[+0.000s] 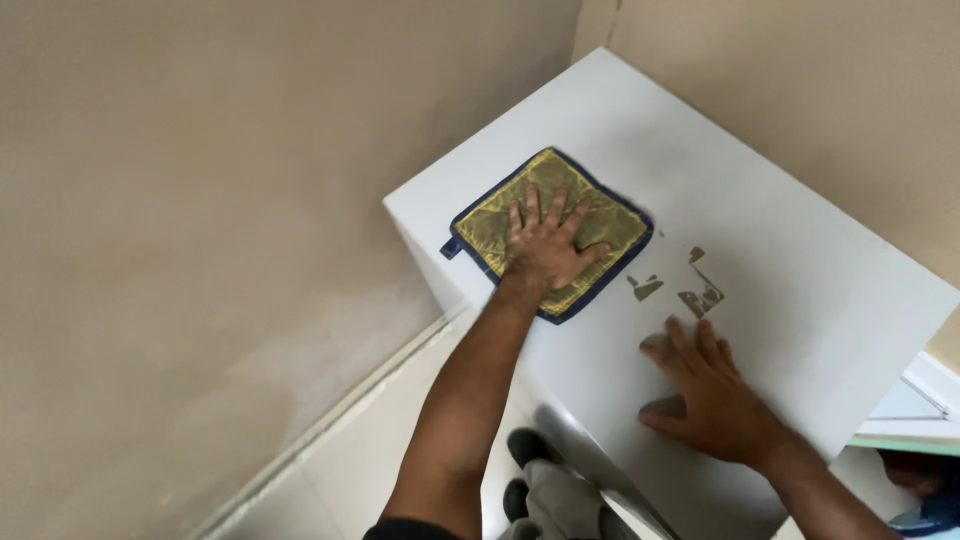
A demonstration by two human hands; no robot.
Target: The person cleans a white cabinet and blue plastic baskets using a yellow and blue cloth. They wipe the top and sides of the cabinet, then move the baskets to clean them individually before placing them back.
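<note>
Left hand (pixel 545 248) is pressed flat, fingers spread, on a yellow cloth (pixel 548 232) atop the white cabinet (pixel 800 270), while right hand (pixel 705 392) rests open nearby, gripping nothing.

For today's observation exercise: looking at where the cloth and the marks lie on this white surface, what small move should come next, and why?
Probably slide the left hand, pressed flat on the yellow cloth with the blue border, toward the brownish marks just beside the cloth's edge. They lie uncovered on the white top, while the right hand rests flat nearer the front, apparently bracing.
</note>
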